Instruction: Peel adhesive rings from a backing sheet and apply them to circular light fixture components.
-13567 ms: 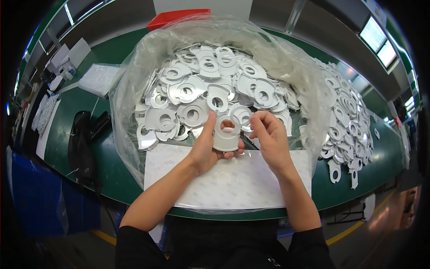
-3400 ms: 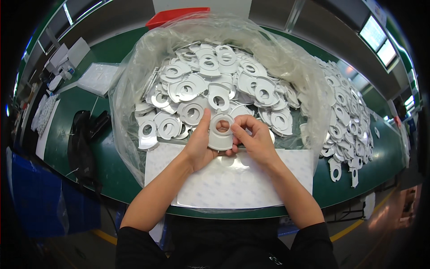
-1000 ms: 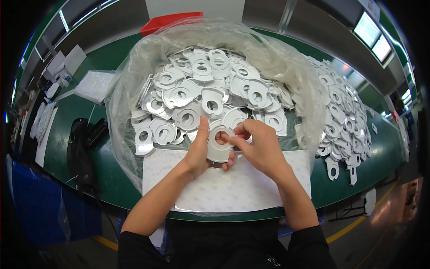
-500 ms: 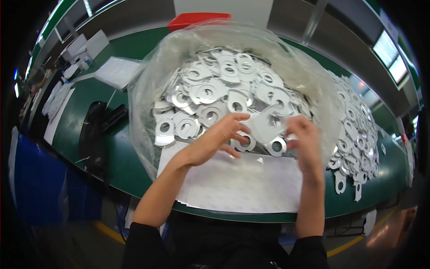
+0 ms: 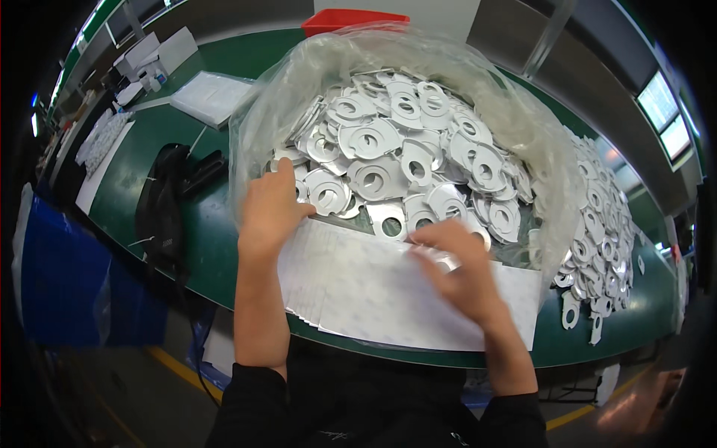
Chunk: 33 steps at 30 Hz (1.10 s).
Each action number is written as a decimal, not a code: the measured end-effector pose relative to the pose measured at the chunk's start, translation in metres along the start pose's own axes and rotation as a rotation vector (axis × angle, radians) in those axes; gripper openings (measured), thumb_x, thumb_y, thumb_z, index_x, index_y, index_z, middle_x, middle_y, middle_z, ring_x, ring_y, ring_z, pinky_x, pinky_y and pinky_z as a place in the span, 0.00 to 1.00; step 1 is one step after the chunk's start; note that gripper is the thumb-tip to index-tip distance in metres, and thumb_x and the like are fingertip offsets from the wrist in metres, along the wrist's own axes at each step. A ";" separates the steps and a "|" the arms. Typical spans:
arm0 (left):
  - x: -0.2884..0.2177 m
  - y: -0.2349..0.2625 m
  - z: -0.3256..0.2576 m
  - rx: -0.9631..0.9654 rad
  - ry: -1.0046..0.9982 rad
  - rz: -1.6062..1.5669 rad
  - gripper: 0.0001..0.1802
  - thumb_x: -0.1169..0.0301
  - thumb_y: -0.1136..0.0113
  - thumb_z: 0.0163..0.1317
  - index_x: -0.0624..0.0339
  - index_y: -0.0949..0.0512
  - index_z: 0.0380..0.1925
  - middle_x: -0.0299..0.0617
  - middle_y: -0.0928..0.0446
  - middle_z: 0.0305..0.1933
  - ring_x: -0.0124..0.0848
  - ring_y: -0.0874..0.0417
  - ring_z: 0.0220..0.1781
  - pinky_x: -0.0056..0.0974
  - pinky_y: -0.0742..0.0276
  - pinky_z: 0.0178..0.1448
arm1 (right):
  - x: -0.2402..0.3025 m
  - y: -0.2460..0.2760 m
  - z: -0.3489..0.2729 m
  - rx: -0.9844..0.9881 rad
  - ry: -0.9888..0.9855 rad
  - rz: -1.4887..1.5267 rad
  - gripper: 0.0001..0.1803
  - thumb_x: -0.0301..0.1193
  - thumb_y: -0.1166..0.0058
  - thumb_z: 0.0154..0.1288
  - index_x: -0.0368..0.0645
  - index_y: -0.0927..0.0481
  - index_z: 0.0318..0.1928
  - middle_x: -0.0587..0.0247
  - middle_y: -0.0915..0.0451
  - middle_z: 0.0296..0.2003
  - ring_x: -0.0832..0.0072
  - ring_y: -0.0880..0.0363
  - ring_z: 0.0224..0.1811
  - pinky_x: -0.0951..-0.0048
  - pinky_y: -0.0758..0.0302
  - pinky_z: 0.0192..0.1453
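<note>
We see our left hand (image 5: 267, 211) resting with fingers spread loosely open at the near edge of a heap of flat silver metal plates (image 5: 403, 160), each with a round hole, its fingertips touching the plates nearest us. The heap lies inside a clear plastic bag (image 5: 299, 75) whose rim stands up around it. Our right hand (image 5: 457, 275) is blurred; it lies over a stack of white sheets (image 5: 358, 287) on the green table (image 5: 157, 142), and one silver plate (image 5: 441, 257) shows at its fingers. Whether the fingers actually pinch that plate or only lie against it, we cannot tell. A second spread of the same silver pieces (image 5: 597, 239) lies outside the bag to our right. To our left a black bag (image 5: 160, 213) sits on the table, with white trays (image 5: 213, 95) farther back and a red bin (image 5: 351, 21) beyond the plastic bag.
</note>
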<state>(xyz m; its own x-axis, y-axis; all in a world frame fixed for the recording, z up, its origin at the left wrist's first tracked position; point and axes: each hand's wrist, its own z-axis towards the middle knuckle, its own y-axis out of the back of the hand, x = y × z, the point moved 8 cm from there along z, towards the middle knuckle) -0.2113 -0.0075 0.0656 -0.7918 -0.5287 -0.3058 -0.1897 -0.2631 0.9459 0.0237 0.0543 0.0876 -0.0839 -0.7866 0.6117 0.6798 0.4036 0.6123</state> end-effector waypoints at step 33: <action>-0.135 -0.114 -0.040 1.199 0.241 -2.135 0.28 0.47 0.65 0.70 0.59 0.33 0.54 0.53 0.27 0.53 0.45 0.23 0.53 0.58 0.24 0.55 | 0.040 -0.090 -0.032 0.379 0.207 -0.205 0.08 0.24 0.50 0.47 0.35 0.29 0.31 0.51 0.31 0.38 0.59 0.32 0.46 0.67 0.30 0.48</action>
<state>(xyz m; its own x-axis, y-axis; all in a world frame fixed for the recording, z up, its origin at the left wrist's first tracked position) -0.0595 0.0616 -0.0054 0.8405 -0.3473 -0.4158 -0.4460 -0.0077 -0.8950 -0.0175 -0.0284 0.0415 -0.0155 -0.9288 0.3704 0.3476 0.3423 0.8729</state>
